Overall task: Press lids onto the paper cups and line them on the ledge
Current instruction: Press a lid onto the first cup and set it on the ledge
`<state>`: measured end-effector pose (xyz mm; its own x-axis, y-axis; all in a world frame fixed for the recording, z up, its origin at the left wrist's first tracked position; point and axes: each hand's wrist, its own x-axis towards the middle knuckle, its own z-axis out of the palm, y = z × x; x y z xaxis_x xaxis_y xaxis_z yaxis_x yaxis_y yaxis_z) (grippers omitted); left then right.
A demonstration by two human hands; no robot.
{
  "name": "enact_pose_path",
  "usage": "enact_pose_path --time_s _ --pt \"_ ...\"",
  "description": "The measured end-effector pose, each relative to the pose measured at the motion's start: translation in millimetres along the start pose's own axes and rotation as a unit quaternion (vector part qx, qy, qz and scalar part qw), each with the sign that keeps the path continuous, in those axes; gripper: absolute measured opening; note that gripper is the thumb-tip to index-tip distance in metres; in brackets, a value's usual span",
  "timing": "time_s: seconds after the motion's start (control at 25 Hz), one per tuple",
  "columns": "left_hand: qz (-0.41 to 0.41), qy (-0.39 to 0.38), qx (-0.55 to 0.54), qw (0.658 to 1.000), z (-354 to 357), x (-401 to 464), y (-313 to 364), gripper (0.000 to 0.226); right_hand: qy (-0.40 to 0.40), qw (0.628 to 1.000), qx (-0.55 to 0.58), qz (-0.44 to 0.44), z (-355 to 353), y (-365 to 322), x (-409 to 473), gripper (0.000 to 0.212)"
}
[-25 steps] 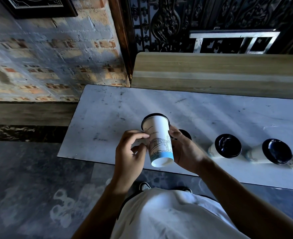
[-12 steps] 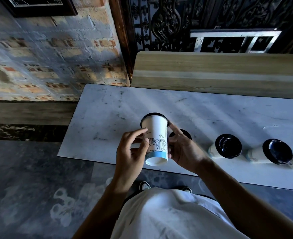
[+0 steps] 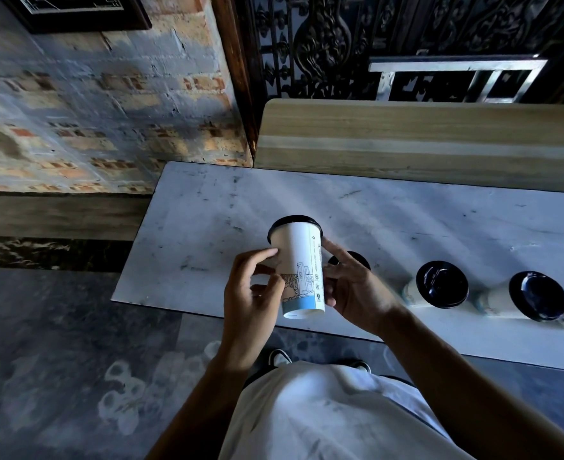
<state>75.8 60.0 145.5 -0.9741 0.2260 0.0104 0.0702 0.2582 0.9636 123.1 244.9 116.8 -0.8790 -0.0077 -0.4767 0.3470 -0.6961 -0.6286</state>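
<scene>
Over near edge of marble ledge (image 3: pixel 207 207): both hands grasping lidded paper cup (image 3: pixel 302 270), left hand (image 3: pixel 252 293) and right hand (image 3: pixel 353 290) pinching sides. Cup now more upright than second ago. Finished cups (image 3: pixel 440 288) sitting right, unchanged.

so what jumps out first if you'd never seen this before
A white cup with a black lid sits dead centre, held above the near edge of the marble ledge between the left hand and right hand. To its right, lidded cups stand in a row on the ledge, and a brick wall fills the upper left.
</scene>
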Motion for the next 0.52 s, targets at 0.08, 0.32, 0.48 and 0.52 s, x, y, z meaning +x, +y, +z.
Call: enact_pose_path --time_s 0.08,0.32,0.48,0.52 --pt "0.011 -0.004 0.000 1.000 -0.4 -0.4 -0.4 0.042 -0.005 1.000 -0.001 0.001 -2.3 0.2 0.4 0.066" --pt "0.002 -0.001 0.017 1.000 2.7 -0.4 -2.5 0.050 -0.018 0.999 -0.037 -0.002 -6.0 0.6 -0.1 0.057" --pt "-0.016 0.013 0.002 1.000 4.8 0.0 -5.3 0.046 -0.021 0.998 -0.051 -0.004 -11.7 5.7 3.6 0.062" --pt "-0.020 0.014 -0.005 1.000 5.2 -0.1 -5.9 0.044 -0.020 0.999 -0.050 -0.005 -12.6 7.0 4.5 0.068"
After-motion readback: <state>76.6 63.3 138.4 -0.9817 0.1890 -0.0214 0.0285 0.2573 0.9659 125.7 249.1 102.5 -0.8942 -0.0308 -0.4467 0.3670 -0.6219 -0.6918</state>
